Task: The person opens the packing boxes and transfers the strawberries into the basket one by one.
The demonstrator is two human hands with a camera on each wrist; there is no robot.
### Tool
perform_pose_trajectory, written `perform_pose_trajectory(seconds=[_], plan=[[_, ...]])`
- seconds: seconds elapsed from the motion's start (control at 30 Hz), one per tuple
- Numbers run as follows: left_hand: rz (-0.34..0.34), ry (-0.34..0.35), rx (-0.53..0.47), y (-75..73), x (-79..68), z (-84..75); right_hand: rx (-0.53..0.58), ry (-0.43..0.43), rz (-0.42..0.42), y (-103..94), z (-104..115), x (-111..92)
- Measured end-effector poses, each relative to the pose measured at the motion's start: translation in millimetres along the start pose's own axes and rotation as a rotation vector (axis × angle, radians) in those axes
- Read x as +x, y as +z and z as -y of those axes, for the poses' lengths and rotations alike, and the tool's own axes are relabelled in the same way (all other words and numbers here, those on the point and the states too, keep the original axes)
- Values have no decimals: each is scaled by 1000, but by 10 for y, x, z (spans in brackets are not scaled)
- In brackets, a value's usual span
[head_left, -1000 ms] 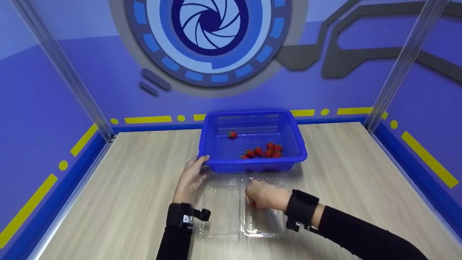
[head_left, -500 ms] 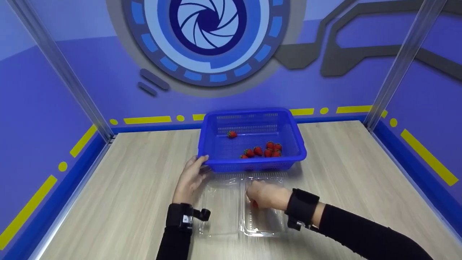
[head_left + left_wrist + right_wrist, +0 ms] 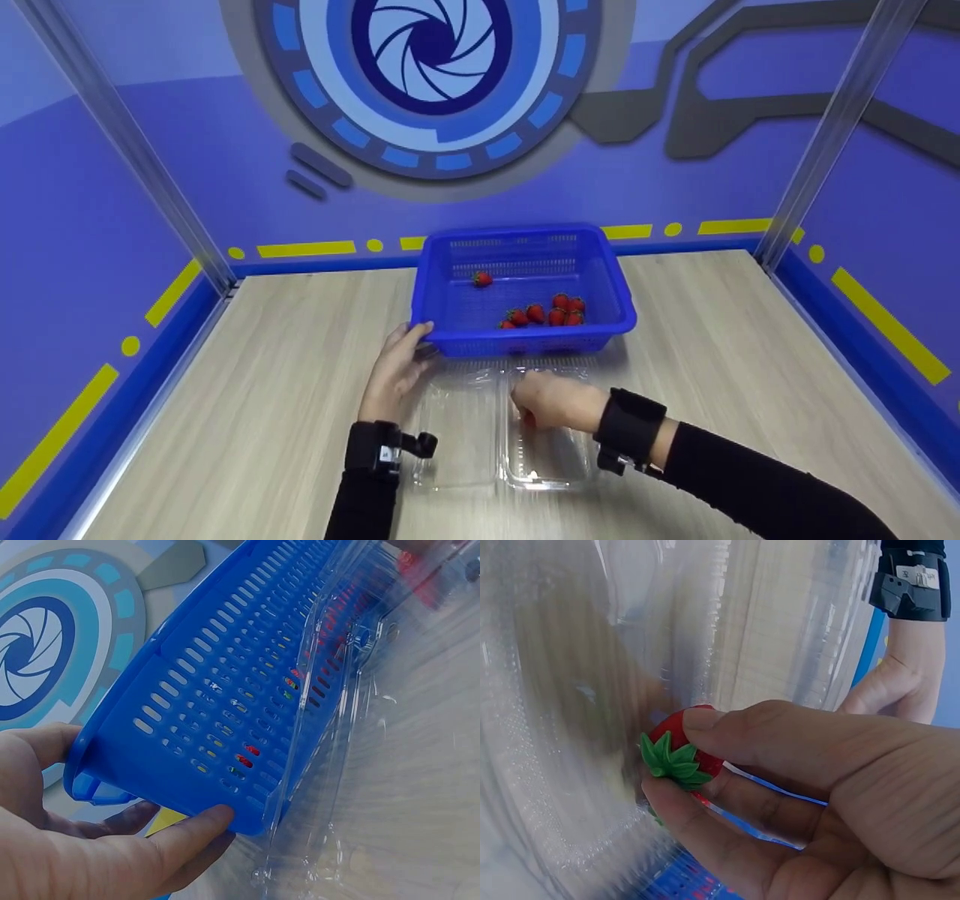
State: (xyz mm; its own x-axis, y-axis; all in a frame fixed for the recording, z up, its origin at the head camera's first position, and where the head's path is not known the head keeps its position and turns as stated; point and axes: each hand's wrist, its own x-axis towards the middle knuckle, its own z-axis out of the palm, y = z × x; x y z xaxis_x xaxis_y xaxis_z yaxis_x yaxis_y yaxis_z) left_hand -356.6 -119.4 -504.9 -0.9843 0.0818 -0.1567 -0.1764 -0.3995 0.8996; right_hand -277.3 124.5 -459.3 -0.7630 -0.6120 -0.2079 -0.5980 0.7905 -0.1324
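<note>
A red strawberry (image 3: 676, 750) with green leaves is pinched between the thumb and fingers of my right hand (image 3: 559, 401). This hand is inside the right half of an opened clear plastic clamshell box (image 3: 551, 480), low over its floor. A bit more red and green shows behind the fingers in the right wrist view. My left hand (image 3: 391, 375) holds the near left corner of a blue plastic basket (image 3: 525, 345), thumb on the rim and fingers (image 3: 202, 829) under it against the wall. Several strawberries (image 3: 559, 311) lie in the basket, mostly at its near right side.
The clamshell's other half (image 3: 457, 435) lies flat to the left, under the left wrist. One lone strawberry (image 3: 482, 279) sits toward the basket's back left. Blue panels (image 3: 300, 217) wall in the wooden table (image 3: 285, 420) at the back and sides.
My right hand has shifted only slightly within the box, still pinching the strawberry. My left hand and the basket stay where they were.
</note>
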Motion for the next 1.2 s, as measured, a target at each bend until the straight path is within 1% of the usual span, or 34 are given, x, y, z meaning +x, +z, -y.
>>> perform_pose_trajectory(seconds=[0.13,0.3,0.43,0.6,0.77,0.87,1.0,1.1,1.2], plan=[[16,-2,2,-4,-3,-6,49,20,-3,-112,-18,-21],[18,-4,9,-9,4,-9,146,62,-23,-338,-36,-59],[10,-7,9,-7,9,-13,163,25,-95,-501,-77,-122],[1,-10,-4,1,-4,-12,124,-50,-193,-645,-124,-235],[9,2,-8,3,-2,-12,48,-91,-307,-695,-140,-327],[11,2,6,-9,-3,0,32,-89,-339,-691,-146,-370],[2,-7,15,-18,-8,22,39,-90,-376,-693,-158,-434],[17,5,19,-3,8,9,31,-85,-420,-732,-190,-475],[33,4,23,-35,-5,16,27,-82,-450,-733,-200,-494]])
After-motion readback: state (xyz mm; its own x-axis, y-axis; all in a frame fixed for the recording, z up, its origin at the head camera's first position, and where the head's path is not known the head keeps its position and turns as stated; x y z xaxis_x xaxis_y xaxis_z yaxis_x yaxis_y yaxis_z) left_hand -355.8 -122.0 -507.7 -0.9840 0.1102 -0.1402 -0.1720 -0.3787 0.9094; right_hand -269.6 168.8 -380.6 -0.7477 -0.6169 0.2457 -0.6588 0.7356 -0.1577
